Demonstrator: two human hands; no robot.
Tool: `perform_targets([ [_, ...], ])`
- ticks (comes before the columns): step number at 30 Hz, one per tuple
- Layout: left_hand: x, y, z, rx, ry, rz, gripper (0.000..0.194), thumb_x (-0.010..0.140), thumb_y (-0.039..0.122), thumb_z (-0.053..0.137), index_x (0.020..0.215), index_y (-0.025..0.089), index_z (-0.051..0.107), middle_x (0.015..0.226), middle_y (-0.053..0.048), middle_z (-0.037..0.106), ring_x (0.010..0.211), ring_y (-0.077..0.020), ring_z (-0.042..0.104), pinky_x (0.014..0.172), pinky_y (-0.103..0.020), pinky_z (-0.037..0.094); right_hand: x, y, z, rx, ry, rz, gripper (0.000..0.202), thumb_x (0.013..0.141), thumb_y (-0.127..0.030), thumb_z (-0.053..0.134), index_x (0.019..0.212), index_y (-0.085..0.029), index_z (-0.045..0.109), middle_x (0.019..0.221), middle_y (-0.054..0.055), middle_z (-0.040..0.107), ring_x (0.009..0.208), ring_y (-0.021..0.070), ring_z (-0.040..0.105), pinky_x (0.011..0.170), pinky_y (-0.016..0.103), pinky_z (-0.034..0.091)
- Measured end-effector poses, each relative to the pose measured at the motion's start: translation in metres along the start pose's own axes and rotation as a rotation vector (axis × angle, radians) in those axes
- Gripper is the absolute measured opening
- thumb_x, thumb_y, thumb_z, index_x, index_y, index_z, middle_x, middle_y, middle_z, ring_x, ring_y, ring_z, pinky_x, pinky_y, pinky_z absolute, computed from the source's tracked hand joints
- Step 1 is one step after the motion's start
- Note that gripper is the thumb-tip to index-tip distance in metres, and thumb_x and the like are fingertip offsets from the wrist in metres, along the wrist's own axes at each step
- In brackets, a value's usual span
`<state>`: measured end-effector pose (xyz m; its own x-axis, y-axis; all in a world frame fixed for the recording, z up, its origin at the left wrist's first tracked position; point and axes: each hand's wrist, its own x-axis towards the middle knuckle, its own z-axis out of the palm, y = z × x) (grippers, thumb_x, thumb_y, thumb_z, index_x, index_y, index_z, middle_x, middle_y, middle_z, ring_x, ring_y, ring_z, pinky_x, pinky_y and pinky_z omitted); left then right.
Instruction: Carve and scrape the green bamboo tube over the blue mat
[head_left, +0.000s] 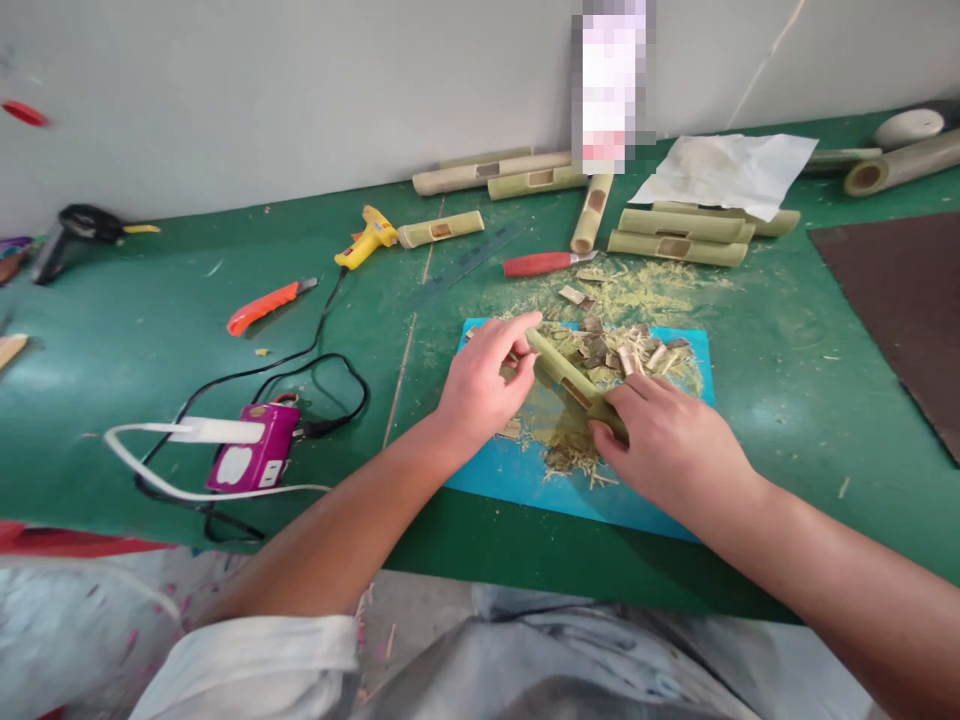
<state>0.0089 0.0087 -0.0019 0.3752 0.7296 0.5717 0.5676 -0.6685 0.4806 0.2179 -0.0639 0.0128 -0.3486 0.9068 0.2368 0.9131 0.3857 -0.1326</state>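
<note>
A green bamboo tube [553,364] with a rectangular notch in its upper side slants between my hands, over the blue sheet [472,470]. My right hand [664,430] is closed around its lower right end. At the upper left end, my left hand [484,375] has its fingers curled against the tube, index finger stretched along the tip. Whether something small sits between the left thumb and fingers is hidden. Bamboo chips [641,355] and fine shavings [566,462] lie around the tube on the sheet.
A red-handled knife [536,264], an orange cutter [266,305] and a yellow glue gun [367,240] lie on the green table. Notched bamboo pieces [679,248] rest at the back, some under white paper [720,175]. A purple power adapter [251,450] with cables stands left; a dark mat [892,300] lies right.
</note>
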Motion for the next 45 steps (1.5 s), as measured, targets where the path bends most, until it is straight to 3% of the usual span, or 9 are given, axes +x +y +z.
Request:
perform_targets([
  [3,0.001,-0.003,0.004,0.031,0.024,-0.001,0.044,0.086,0.006,0.055,0.129,0.017,0.052,0.083,0.0,0.063,0.075,-0.0107,0.058,0.076,-0.025,0.054,0.0,0.0,-0.001,-0.006,-0.017,0.005,0.017,0.084,-0.026,0.054,0.073,-0.016,0.062,0.071,0.005,0.059,0.066,0.0165,0.053,0.057,0.03,0.033],
  [6,0.003,-0.004,0.007,0.057,0.02,0.023,0.039,0.087,0.006,0.054,0.125,0.016,0.054,0.085,-0.001,0.064,0.073,-0.0106,0.058,0.075,-0.026,0.054,0.001,-0.001,-0.002,-0.006,-0.017,0.009,0.017,0.084,-0.026,0.053,0.073,-0.016,0.061,0.072,0.006,0.059,0.067,0.0164,0.053,0.057,0.03,0.032],
  [11,0.004,-0.003,0.008,0.016,-0.054,0.016,0.013,0.084,0.011,0.064,0.095,0.018,0.062,0.082,0.0,0.064,0.069,-0.0098,0.058,0.07,-0.023,0.052,0.002,-0.001,-0.001,0.0,-0.012,0.01,0.017,0.084,-0.025,0.053,0.072,-0.016,0.061,0.072,0.006,0.059,0.066,0.016,0.052,0.056,0.029,0.031],
  [14,0.005,-0.004,0.007,-0.005,-0.094,0.042,0.005,0.085,0.015,0.066,0.085,0.017,0.061,0.086,-0.002,0.065,0.077,-0.0128,0.06,0.072,-0.027,0.052,0.002,-0.001,0.0,-0.004,-0.009,0.012,0.017,0.084,-0.026,0.053,0.073,-0.015,0.062,0.072,0.005,0.059,0.066,0.0159,0.052,0.056,0.029,0.031],
  [18,0.009,-0.005,0.005,0.054,-0.105,0.095,0.004,0.087,0.017,0.065,0.086,0.018,0.062,0.095,-0.005,0.069,0.093,-0.0179,0.063,0.086,-0.036,0.05,0.001,-0.001,0.0,-0.001,-0.017,0.017,0.017,0.084,-0.026,0.053,0.073,-0.016,0.061,0.073,0.006,0.059,0.067,0.0161,0.052,0.056,0.03,0.031],
  [24,0.01,-0.008,0.0,0.066,-0.183,0.154,0.001,0.088,0.019,0.064,0.09,0.019,0.065,0.097,-0.005,0.07,0.091,-0.0181,0.063,0.085,-0.036,0.05,0.001,-0.001,-0.001,-0.001,-0.039,0.029,0.017,0.084,-0.026,0.053,0.074,-0.016,0.062,0.073,0.006,0.06,0.067,0.0162,0.052,0.057,0.03,0.031],
  [28,0.008,-0.011,-0.004,0.118,-0.21,0.208,0.016,0.088,0.013,0.059,0.1,0.019,0.069,0.1,-0.007,0.067,0.091,-0.0192,0.061,0.083,-0.037,0.051,0.002,-0.001,-0.001,0.011,-0.036,0.03,0.017,0.084,-0.026,0.053,0.075,-0.015,0.062,0.074,0.006,0.06,0.066,0.0164,0.052,0.057,0.03,0.03],
  [37,0.006,-0.012,-0.001,0.093,-0.145,0.163,0.013,0.093,0.022,0.059,0.099,0.019,0.07,0.09,-0.005,0.067,0.085,-0.017,0.062,0.08,-0.034,0.052,0.003,-0.001,-0.001,0.023,-0.056,0.044,0.017,0.084,-0.026,0.053,0.074,-0.016,0.061,0.073,0.006,0.059,0.066,0.0158,0.051,0.056,0.03,0.029],
  [45,0.006,-0.008,-0.004,0.078,-0.076,0.106,0.013,0.093,0.018,0.057,0.097,0.02,0.069,0.093,-0.004,0.072,0.086,-0.0158,0.065,0.082,-0.032,0.052,0.003,-0.001,-0.001,0.017,-0.063,0.052,0.017,0.084,-0.027,0.053,0.075,-0.016,0.062,0.075,0.006,0.06,0.067,0.016,0.052,0.055,0.03,0.028],
])
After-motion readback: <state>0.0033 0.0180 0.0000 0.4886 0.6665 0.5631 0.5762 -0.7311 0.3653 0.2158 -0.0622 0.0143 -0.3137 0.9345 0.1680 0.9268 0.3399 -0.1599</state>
